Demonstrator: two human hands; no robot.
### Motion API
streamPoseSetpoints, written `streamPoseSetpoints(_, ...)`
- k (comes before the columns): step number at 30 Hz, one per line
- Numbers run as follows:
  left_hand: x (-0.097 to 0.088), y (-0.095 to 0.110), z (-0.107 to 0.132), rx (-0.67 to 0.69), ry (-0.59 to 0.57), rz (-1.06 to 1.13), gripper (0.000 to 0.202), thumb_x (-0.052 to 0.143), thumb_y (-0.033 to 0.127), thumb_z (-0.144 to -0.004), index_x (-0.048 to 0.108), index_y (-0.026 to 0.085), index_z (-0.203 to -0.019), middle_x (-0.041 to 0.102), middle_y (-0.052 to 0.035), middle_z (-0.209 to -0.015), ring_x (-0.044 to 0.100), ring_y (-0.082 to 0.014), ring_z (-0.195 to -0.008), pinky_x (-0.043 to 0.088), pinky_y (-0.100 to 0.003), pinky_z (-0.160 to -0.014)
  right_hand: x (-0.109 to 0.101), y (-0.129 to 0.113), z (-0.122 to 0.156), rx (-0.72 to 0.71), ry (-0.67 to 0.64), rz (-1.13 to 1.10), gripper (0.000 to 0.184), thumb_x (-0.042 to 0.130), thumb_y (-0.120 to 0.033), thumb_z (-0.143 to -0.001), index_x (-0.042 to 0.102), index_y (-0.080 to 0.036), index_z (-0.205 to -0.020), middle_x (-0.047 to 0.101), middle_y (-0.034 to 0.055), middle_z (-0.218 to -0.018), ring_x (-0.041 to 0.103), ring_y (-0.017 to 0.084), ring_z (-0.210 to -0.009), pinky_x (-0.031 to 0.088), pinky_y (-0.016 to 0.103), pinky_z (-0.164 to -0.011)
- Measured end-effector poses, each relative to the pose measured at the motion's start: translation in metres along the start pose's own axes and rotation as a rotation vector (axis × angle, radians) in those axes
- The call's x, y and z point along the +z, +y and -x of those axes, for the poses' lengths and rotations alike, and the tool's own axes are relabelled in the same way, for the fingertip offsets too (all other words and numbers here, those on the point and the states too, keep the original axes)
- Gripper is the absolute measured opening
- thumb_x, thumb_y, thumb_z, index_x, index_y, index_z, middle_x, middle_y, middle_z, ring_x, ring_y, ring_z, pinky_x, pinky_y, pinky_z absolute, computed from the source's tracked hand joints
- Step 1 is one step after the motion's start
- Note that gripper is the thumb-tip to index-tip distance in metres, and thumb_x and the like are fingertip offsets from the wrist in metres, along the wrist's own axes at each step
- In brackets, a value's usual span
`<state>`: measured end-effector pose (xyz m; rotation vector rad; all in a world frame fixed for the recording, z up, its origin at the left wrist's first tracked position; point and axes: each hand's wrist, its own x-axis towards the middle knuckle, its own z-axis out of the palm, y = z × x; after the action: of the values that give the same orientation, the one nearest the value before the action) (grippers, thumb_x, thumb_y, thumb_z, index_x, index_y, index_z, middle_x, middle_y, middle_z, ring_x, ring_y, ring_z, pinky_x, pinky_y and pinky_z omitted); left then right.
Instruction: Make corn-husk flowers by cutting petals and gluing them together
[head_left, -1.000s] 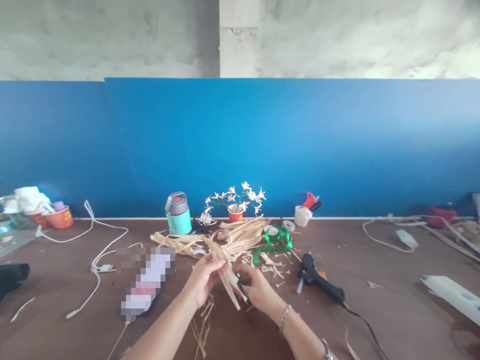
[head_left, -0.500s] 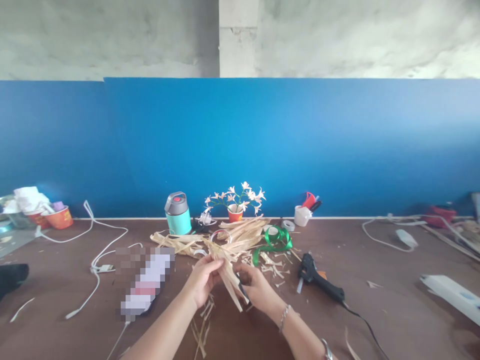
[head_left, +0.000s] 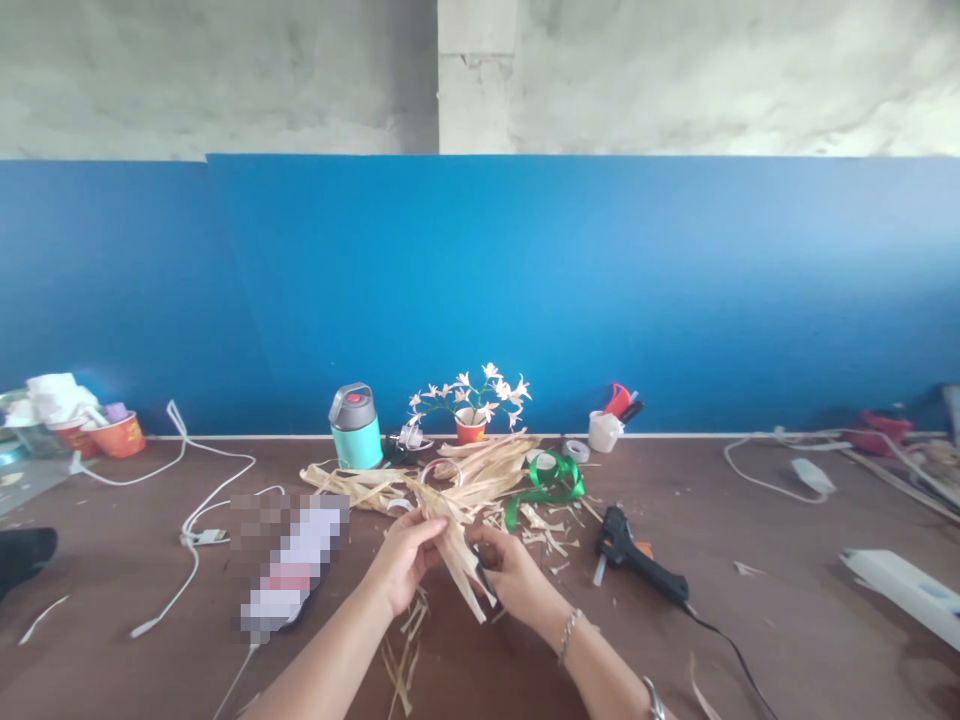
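Observation:
Between the thumb and fingers of my left hand [head_left: 409,560] is a pale dried corn husk [head_left: 459,560], its lower end split into strips that point toward me. My right hand [head_left: 514,572] is closed round dark-handled scissors [head_left: 482,572], mostly hidden by the fingers and the husk; the blades lie at the husk's right edge. Behind my hands a pile of dried husks [head_left: 491,462] spreads over the table, with a curl of green ribbon [head_left: 555,478] at its right. Cut scraps [head_left: 405,665] lie below my left hand.
A hot glue gun [head_left: 641,560] with its cord lies right of my hands. A turquoise flask [head_left: 356,430], a cup of white flowers [head_left: 471,425] and a white pen cup [head_left: 604,430] stand along the blue partition [head_left: 525,270]. A blurred-out phone-like object [head_left: 292,575] and white cables [head_left: 191,520] are left.
Both hands stay almost in place. The husk's split end and the scissors have shifted only very slightly.

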<state>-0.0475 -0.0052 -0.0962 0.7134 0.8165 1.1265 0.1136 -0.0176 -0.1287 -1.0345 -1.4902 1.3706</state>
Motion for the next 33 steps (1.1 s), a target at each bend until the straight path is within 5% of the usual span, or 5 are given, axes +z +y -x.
streamPoseSetpoints(28, 0.000, -0.003, 0.001, -0.011, -0.021, -0.015, 0.014, 0.072, 0.015, -0.062, 0.064, 0.011, -0.073, 0.067, -0.0022, -0.066, 0.061, -0.0128, -0.058, 0.049, -0.024, -0.061, 0.000, 0.002, -0.002, 0.006, 0.033, 0.043, 0.023, 0.059, -0.012, -0.060, 0.058, -0.017, -0.082, 0.053, -0.0041, -0.058, 0.047, 0.009, -0.050, 0.036, 0.020, -0.046)
streamPoseSetpoints(33, -0.001, -0.002, -0.001, 0.019, 0.023, 0.018, 0.015, 0.072, 0.018, -0.063, 0.062, 0.012, -0.074, 0.066, -0.0022, -0.063, 0.062, -0.0142, -0.056, 0.049, -0.025, -0.058, 0.003, -0.013, 0.003, 0.120, -0.024, 0.021, 0.022, 0.063, -0.023, -0.063, 0.055, -0.017, -0.082, 0.049, -0.0077, -0.047, 0.040, 0.005, -0.037, 0.033, 0.018, -0.038)
